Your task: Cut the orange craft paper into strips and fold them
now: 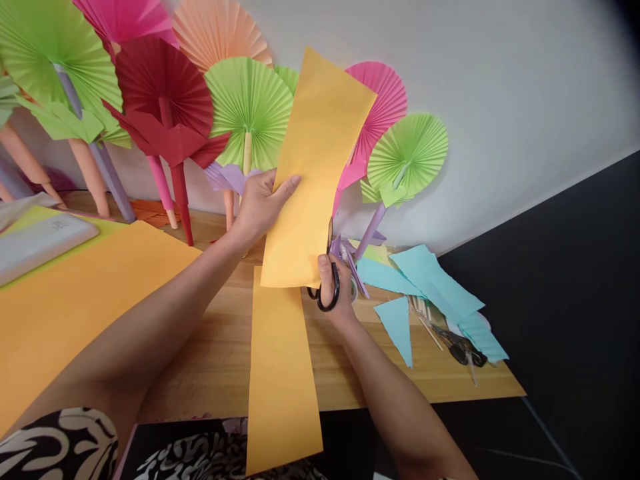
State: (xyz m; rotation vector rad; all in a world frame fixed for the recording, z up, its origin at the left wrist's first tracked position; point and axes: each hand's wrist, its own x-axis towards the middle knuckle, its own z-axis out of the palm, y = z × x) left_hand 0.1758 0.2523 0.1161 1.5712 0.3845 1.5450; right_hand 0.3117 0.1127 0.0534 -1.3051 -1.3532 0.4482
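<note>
An orange-yellow sheet of paper (320, 147) is held up over the table, pinched at its left edge by my left hand (263, 203), thumb on the near face. My right hand (336, 290) is closed round the black handles of a pair of scissors (329, 293). The blades point up at the sheet's lower right edge and lie partly behind it; whether they are parted I cannot tell. Below hangs a long orange-yellow strip (283, 373), running from the wooden table over its front edge. How its top meets the held sheet is hidden.
Several pleated paper fans on rolled paper handles, among them a dark red fan (163, 83) and a green fan (410, 150), lean on the wall. A larger orange sheet (90, 300) and a white power bank (47, 243) lie left. Blue paper scraps (435, 280) and second scissors (460, 347) lie right.
</note>
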